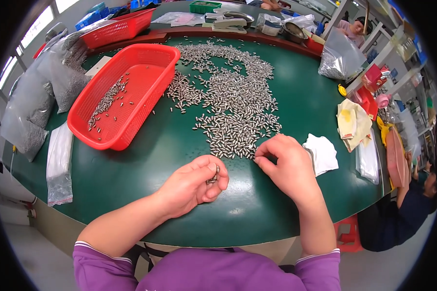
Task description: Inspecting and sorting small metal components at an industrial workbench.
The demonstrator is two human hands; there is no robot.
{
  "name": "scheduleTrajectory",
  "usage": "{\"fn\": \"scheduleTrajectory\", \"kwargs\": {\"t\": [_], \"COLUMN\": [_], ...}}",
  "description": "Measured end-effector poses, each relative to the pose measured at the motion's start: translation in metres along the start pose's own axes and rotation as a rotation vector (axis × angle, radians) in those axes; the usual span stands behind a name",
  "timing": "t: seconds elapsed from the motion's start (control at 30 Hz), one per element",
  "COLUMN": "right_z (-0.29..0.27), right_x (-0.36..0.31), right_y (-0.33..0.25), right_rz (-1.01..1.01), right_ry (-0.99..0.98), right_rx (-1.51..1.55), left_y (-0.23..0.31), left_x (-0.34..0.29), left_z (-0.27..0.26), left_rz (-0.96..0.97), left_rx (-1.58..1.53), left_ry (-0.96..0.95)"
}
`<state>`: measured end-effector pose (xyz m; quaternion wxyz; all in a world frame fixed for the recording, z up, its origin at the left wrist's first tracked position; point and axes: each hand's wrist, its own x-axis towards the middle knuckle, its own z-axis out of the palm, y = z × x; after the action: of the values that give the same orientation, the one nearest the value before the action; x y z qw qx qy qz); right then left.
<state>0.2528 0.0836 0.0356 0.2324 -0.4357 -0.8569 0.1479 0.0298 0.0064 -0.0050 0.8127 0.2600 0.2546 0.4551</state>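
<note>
Small silvery metal pieces, bullet-shaped, lie in a wide heap (240,97) over the middle of the green table. My left hand (194,185) is curled in front of the heap, with a few of these metal pieces (212,179) between thumb and fingers. At the heap's near right edge, my right hand (287,162) has its thumb and forefinger brought together at the pieces. Whether a piece is in that pinch is hidden. Left of the heap sits a red plastic basket (145,97), with more of the pieces scattered along its left side.
Bulging clear bags (29,114) of metal pieces stand at the left, beside a flat plastic packet (60,162). A white cloth (320,154) lies right of my right hand, and yellowish gloves (353,123) farther right. Another bag (340,56) stands far right. A person (398,216) sits at the right.
</note>
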Motion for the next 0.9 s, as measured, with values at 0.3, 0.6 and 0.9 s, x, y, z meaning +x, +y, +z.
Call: {"fn": "scheduleTrajectory", "kwargs": {"t": [0.3,0.6,0.9], "right_z": [0.005,0.009,0.016], "right_x": [-0.004,-0.003,-0.001], "right_y": [-0.002,0.0,-0.016], "right_rz": [0.06,-0.068,-0.196], "right_ry": [-0.089,-0.083,-0.161], "right_rx": [-0.066,0.044,0.477], "left_y": [0.0,-0.001,0.0], "left_x": [-0.001,0.0,0.0], "left_z": [0.001,0.001,0.005], "left_rz": [-0.024,-0.018,-0.053], "left_rx": [-0.002,-0.021,0.027], "left_ry": [-0.013,0.026,0.009]}}
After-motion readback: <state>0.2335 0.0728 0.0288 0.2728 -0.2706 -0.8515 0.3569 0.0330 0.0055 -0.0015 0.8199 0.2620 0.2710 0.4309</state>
